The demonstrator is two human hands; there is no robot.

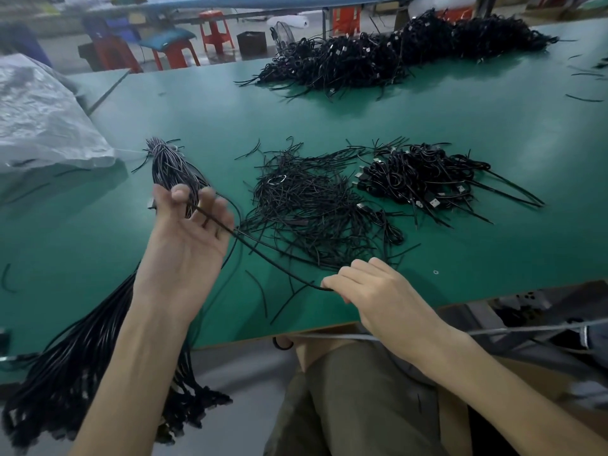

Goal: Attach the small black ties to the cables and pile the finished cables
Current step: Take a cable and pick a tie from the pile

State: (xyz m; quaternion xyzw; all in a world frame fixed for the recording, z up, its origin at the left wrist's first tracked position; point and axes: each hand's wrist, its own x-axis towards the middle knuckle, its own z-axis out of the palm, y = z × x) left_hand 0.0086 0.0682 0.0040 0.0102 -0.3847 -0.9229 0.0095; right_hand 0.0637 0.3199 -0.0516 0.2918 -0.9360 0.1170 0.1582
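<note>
1. Cable (263, 255), single black strand, stretched between both hands just above the near edge of the green table (197, 126).
2. Left hand (184, 238) raised palm-up, fingers curled loosely round one end of the cable; a connector seems to poke out at the thumb side, too blurred to be sure.
3. Right hand (371, 287) near the table's near edge, fingers closed, pinching the other end of the cable.
4. Bundle of cables (82, 366) runs under the left forearm, tied at its far tip, its loose ends hanging off the near-left table edge.
5. Loose black ties (306, 205) in a messy heap just beyond the hands, centre of table; a few stray ones lie near the right hand.
6. Small pile of finished cables (424, 179) just right of the ties, USB plugs visible.
7. Large pile of cables (394, 57) at the far side of the table.
8. White plastic sack (42, 120) at far left.
9. Red stools (214, 31) on the floor beyond the table.
</note>
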